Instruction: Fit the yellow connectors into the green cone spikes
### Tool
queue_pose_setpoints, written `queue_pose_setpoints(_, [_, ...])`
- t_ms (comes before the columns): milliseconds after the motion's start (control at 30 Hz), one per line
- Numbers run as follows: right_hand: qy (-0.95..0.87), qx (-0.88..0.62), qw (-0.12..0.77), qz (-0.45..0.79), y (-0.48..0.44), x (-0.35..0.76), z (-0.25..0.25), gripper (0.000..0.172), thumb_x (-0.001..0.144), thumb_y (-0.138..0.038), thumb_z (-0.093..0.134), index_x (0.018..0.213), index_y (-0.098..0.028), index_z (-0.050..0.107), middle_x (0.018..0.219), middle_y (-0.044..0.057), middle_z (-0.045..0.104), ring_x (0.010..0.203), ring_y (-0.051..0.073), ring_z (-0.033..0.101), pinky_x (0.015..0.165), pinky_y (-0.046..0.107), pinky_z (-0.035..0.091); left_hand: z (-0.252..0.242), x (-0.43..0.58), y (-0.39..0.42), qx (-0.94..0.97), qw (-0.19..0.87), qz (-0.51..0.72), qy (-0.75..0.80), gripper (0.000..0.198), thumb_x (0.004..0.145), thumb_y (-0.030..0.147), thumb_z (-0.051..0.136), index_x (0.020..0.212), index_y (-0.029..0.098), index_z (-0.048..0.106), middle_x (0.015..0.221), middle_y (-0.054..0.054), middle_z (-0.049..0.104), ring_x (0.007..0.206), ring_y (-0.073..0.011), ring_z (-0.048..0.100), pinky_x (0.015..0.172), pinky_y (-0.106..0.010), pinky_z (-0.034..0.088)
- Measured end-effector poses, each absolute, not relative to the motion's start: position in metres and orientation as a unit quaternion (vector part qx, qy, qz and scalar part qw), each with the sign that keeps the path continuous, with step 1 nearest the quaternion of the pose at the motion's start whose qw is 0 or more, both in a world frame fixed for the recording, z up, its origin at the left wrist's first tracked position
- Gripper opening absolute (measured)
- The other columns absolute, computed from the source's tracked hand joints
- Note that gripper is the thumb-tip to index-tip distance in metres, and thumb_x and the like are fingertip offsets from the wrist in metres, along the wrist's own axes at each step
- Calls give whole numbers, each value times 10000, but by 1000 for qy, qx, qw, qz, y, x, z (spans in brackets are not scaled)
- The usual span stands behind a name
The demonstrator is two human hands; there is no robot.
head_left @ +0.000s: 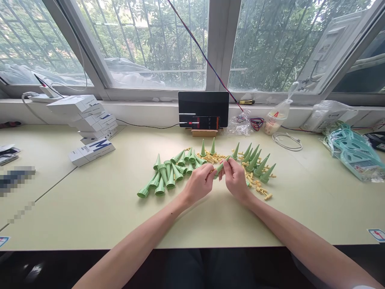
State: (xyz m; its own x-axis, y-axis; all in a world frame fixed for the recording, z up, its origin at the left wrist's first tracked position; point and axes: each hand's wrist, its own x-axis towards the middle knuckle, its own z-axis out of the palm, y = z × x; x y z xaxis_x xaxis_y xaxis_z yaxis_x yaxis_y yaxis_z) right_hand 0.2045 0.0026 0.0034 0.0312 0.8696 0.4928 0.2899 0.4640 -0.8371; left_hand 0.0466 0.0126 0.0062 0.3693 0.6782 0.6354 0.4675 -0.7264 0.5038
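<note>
Between my hands is a green plastic watering spike (221, 167), tilted with its narrow tip up and to the right. My right hand (236, 176) is closed round it near the tip. At its wide end, my left hand (199, 180) is pinched, and a bit of yellow shows at the fingertips, apparently a small yellow valve, mostly hidden. Many loose green spikes (162, 173) lie and stand left of my hands. Several more spikes (254, 160) stand to the right, some with yellow pieces sticking out. Small yellow plastic valves (264, 192) are strewn behind and beside my right hand.
A black tablet (203, 105) with a phone (206, 122) before it leans by the window. White boxes (94, 152) are stacked at left. A bagged cup (275, 120), a coiled white cable (287, 141) and bagged turquoise plastic parts (351, 148) sit at right.
</note>
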Motion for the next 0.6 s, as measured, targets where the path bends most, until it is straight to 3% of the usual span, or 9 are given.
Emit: queue_pose_setpoints(600, [-648,-428,578,250,3,204,3,319,1029,-415,405,793,-224,505,581,-20,551,533,151,560,558,282,445,8,49,10,817,92,460,335,244,950,135,486,710,181,478,632,28,448,522,-93,353,517,-218,325])
